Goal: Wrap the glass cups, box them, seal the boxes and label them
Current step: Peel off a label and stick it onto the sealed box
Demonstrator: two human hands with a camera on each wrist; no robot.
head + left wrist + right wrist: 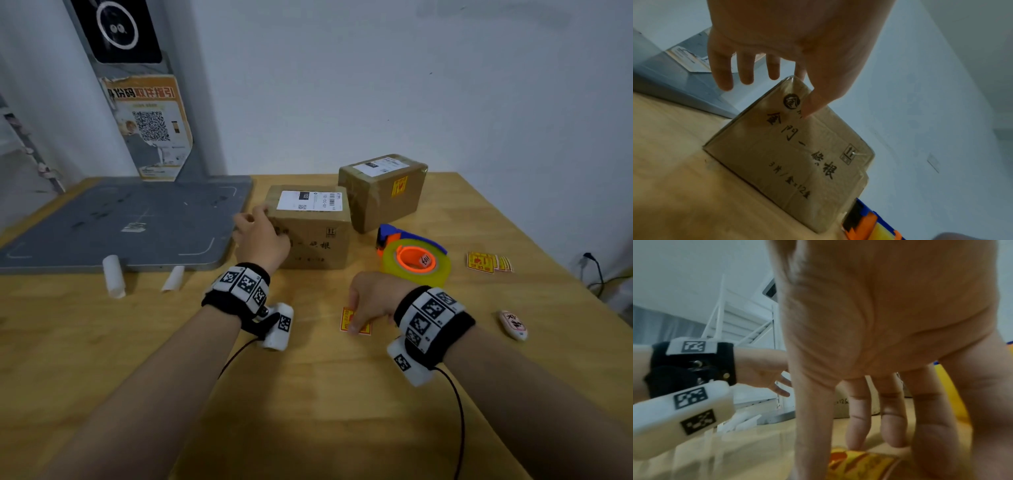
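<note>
Two sealed cardboard boxes stand on the wooden table. The near box (pixel 308 236) (pixel 797 162) has a white shipping label (pixel 310 200) on top. The far box (pixel 383 192) carries a white label and a yellow fragile sticker (pixel 399 186). My left hand (pixel 257 229) (pixel 777 91) is at the near box's upper left corner. Its fingers are straight and spread past the corner, and the thumb touches the printed front face. My right hand (pixel 363 305) (pixel 859 443) points down, its fingertips resting on a yellow-red sticker (pixel 356 323) (pixel 863 465) that lies on the table.
A blue-orange tape dispenser (pixel 414 257) (pixel 869 227) sits right of the near box. More stickers (pixel 488 263) and a white oval item (pixel 512 324) lie at the right. A grey platform (pixel 130 222) fills the left, with two white paper rolls (pixel 113 275) before it.
</note>
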